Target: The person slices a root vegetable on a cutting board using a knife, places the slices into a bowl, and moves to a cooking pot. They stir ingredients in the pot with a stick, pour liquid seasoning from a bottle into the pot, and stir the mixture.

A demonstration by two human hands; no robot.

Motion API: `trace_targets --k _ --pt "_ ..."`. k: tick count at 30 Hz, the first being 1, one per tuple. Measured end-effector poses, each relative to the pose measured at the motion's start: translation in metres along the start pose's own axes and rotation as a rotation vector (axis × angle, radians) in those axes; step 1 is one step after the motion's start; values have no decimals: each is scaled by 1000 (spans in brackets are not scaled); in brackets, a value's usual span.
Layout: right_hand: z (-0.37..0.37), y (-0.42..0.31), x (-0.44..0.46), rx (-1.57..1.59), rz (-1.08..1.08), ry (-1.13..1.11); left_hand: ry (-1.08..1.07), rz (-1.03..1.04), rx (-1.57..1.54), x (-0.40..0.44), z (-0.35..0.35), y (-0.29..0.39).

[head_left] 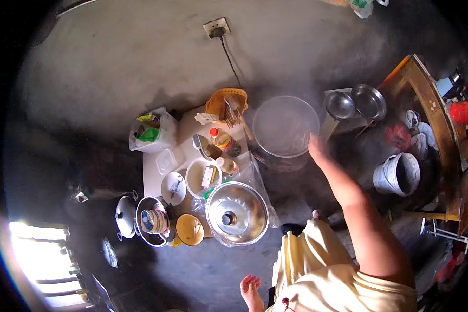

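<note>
My right hand (315, 145) reaches forward to the right rim of a large round pot (286, 154) on a dark stand or stove. Steam rises from the pot and hides what is inside. Blur and steam veil my right fingers, so whether they grip anything does not show. Low in the view, near my body, my left hand (251, 287) hangs with loosely bent fingers apart and nothing in it. A shiny metal lid (244, 208) with a black knob lies at the table's front right corner, left of my right arm.
Bottles (224, 140), a white bowl (195, 177) and an orange basket (213, 106) crowd the table (184, 138). Beside it stands a pot of stacked bowls (156, 221). Two metal basins (369, 102) sit right of the steaming pot; a white bucket (387, 176) stands on the floor.
</note>
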State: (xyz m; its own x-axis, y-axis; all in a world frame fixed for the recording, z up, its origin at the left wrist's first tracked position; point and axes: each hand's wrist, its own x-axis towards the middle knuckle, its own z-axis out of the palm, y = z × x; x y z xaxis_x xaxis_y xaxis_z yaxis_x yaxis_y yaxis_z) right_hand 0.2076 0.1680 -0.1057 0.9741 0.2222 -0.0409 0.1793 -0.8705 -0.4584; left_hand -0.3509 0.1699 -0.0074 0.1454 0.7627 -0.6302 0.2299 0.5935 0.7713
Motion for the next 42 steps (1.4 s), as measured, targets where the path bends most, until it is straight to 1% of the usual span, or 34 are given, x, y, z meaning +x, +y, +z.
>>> trace_targets --k 1,3,4,6,7,8,10,13,16,18,20,21,22,24,25,27,28,30,31,32,34,35,36,38,40,41,42 --pt "11 4 10 8 7 -4 -4 -9 0 -2 -1 -1" --pt "20 6 15 109 -74 -84 4 -30 1 -6 -2 -2" --pt "20 5 11 111 -66 -86 3 -31 8 -7 0 -1" --pt "13 -4 3 -20 -238 -305 -7 -33 24 -7 3 3" --pt "-4 -10 -6 -76 -319 -341 -11 -32 22 -5 4 5" --pt "-9 -3 -6 -81 -322 -338 -24 -13 -9 -4 6 6" --pt "-32 7 -5 -316 -436 -355 -38 2 -54 -2 7 5" --pt "-108 -2 -6 -503 -494 -349 -38 17 -58 4 9 3" --pt "-158 -14 -3 -660 -523 -353 -26 3 -14 4 13 0" --pt "-151 -10 2 -629 -539 -321 -26 -24 -24 4 18 -1" --pt "-132 -13 4 -713 -510 -342 -84 12 -11 9 19 -7" --pt "-113 -5 7 -632 -477 -288 -106 41 -22 11 21 -9" --pt "-117 -13 2 -569 -424 -307 -97 36 -29 8 23 -6" --pt "-70 25 9 -146 -411 -163 -82 18 -3 8 27 3" --pt "-67 24 2 -146 -426 -174 -70 39 -5 7 24 3" --pt "-67 26 -12 77 -285 15 -42 34 -28 2 19 2" --pt "-64 27 -16 69 -301 5 -32 39 -41 0 17 1" --pt "-48 29 -18 37 -119 53 6 25 -55 -3 12 -9" --pt "-32 34 -12 117 107 -97 17 10 -66 -4 10 -13" --pt "-15 38 -12 110 93 -108 27 -6 -74 -6 8 -18" --pt "8 47 -17 203 -53 -276 33 -19 -91 -9 12 -17" --pt "19 53 -19 293 -222 -273 34 -30 -81 -11 14 -16" --pt "10 43 -24 247 -222 -329 34 -40 -69 -12 16 -16" --pt "-26 9 -54 238 -238 -329 39 -52 -80 -10 18 -15" --pt "-33 7 -72 277 -325 -318 45 -50 -75 -10 19 -15" --pt "-31 8 -76 307 -273 -362 39 -56 -88 -9 17 -19" --pt "-30 10 -75 268 -239 -412 30 -49 -92 -9 16 -21"
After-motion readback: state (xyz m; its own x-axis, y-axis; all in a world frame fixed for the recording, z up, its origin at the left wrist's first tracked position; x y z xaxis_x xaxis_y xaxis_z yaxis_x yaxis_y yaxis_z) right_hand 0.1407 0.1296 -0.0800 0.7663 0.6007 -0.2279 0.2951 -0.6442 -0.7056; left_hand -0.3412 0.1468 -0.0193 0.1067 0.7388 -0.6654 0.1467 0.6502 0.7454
